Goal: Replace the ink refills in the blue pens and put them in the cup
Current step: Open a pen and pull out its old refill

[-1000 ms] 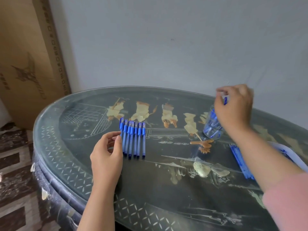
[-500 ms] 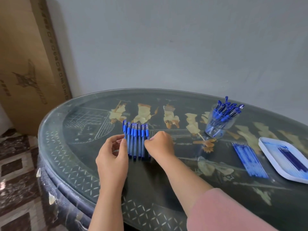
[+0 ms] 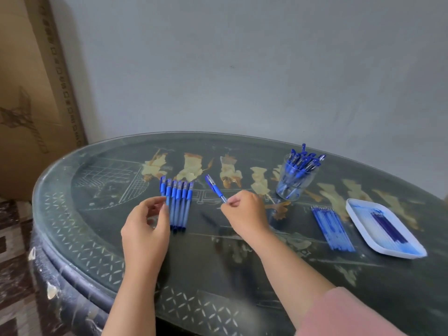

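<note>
Several capped blue pens (image 3: 178, 204) lie side by side in a row on the dark glass-topped table (image 3: 101, 229). My left hand (image 3: 145, 229) hovers at the row's left edge, fingers loosely curved, holding nothing. My right hand (image 3: 244, 212) pinches one blue pen (image 3: 214, 187) by its lower end, lifted off the row and tilted with the cap pointing up and left. A clear glass cup (image 3: 294, 178) full of blue pens stands at the back right.
A bundle of blue refills (image 3: 332, 229) lies right of my right hand. Beyond it sits a white tray (image 3: 358, 221) stained with ink and holding dark refills. A cardboard box (image 3: 29, 93) leans against the wall at left. The table edge curves near me.
My right hand came back from the cup to the pen row, took the rightmost pen and lifted it away to the right. My left hand stayed by the row.
</note>
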The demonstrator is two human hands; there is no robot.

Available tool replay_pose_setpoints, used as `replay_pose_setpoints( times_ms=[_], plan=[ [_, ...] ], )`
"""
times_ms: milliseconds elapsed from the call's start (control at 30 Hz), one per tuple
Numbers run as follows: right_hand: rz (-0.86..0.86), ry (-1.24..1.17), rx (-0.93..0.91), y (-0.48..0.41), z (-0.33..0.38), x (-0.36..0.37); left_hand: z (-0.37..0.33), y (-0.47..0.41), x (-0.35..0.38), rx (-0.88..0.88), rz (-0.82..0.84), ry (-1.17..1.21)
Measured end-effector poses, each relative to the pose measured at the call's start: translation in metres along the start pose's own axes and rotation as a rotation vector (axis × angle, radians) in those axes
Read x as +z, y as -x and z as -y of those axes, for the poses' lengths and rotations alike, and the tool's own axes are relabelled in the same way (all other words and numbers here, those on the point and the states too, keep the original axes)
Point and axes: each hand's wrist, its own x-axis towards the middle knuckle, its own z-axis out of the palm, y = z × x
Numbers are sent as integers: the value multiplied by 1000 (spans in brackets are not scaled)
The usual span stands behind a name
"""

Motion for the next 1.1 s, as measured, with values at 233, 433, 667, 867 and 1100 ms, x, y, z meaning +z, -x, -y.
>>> replay_pose_setpoints(
  times_ms=[233,433,667,867,1100],
  plan=[
    [40,102,-224,69,-99,-69,-29,51,32,532,450,-206],
    [17,-6,-208,107,-151,-81,-32,100,58,530,607,-262],
    [-56,109,-366,111,-155,-80,-37,124,65,536,602,-190],
    [-13,159,-349,109,-152,-76,-44,126,64,425,632,-213],
    [-73,111,-418,111,-153,-73,-53,121,62,283,745,-253]
  ],
)
